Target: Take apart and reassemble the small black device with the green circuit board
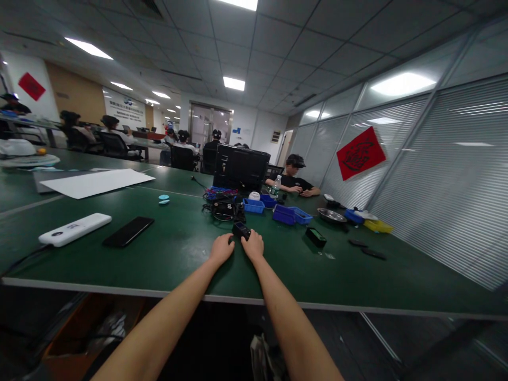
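Black device (240, 229) near frame ctr, on or just above the desk (190, 238) (can't tell), R hand (253, 245) closed on its near end; L hand (222, 248) half-curled just left, w/ small dark bit (231, 239) at the fingertips, grip unclear. Loose hold might let device slip; pushing fwd could snag cables (223, 210). Palms hidden; device's face too tiny to read.

It's an office: a big green table (301, 280) under the fingers (224, 238), a screen (240, 166) past them, desk chairs (113, 145) far beyond them, blinds (456, 185) to their right.
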{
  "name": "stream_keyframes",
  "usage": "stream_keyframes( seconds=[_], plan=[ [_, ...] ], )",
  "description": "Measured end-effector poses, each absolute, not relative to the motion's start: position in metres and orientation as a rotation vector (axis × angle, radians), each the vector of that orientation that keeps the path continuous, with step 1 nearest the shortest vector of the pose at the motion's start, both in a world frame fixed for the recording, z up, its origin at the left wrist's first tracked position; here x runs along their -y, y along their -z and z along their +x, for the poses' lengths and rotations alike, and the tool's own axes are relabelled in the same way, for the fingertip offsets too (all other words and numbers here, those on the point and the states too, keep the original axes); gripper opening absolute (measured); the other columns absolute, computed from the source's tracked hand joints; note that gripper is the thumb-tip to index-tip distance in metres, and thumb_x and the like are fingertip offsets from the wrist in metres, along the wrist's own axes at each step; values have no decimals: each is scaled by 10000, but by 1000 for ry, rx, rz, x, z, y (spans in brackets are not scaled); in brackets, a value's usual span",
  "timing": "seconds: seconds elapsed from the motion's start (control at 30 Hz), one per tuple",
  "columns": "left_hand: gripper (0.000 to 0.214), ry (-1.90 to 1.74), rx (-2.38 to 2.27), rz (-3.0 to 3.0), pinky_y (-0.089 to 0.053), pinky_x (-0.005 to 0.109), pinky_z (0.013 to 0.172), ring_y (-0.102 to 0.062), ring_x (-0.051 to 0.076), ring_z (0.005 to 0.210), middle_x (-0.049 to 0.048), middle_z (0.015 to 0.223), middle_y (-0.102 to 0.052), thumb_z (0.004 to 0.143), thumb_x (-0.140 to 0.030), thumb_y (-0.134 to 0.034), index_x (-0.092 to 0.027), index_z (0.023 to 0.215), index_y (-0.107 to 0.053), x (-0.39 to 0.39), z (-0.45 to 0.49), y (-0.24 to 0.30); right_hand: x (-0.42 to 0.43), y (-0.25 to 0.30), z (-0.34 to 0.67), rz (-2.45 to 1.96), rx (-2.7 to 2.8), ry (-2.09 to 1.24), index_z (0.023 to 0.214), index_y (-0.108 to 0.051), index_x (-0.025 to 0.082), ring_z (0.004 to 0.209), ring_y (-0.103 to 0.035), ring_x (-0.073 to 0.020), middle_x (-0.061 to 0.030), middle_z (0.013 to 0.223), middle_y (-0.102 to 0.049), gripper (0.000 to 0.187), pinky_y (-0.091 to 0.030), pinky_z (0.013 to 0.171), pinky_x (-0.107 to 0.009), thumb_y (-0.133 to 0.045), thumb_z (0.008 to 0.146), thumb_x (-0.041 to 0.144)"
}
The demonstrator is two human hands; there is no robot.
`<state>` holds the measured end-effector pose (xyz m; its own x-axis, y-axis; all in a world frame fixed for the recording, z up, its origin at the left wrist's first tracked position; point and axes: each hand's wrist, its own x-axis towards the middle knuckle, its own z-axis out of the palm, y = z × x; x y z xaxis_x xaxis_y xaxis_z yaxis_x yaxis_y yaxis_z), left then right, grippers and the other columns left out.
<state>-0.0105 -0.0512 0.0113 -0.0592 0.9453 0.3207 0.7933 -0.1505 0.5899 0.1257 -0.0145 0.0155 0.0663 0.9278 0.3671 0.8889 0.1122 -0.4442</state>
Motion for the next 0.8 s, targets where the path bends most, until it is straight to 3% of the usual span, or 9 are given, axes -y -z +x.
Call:
stream_keyframes(
  seconds=[0.1,0.27,0.5,0.8],
  plan=[
    [356,-1070,-1848,1892,-385,255,849,-563,156,934,52,1042,-628,757,-215,-477,-182,1105,-544,51,-13,-11,11,-16,140,-1848,1675,-105,1017,-519,142,954,-512,-285,-166,999,-576,391,-385,767,-367,-517,719,396],
    [339,-1098,-1815,1792,-409,237,802,-581,142,883,40,1011,-638,759,-210,-478,-181,1090,-547,51,-15,-12,8,-17,170,-1955,1467,-65,1022,-474,101,971,-511,-316,-230,1006,-553,474,-390,760,-393,-547,684,424],
    [305,-1077,-1834,1796,-417,238,782,-587,145,874,31,972,-653,766,-226,-471,-194,1054,-566,52,-15,-15,12,-19,167,-1962,1479,-91,1018,-469,117,972,-517,-313,-217,1009,-557,512,-386,753,-384,-562,660,471],
    [301,-1089,-1828,1806,-421,234,750,-590,144,850,31,955,-657,761,-221,-465,-192,1042,-568,53,-16,-15,13,-27,186,-1757,1019,-107,999,-470,157,954,-511,-276,-168,1005,-551,478,-386,727,-326,-410,738,553]
  ],
)
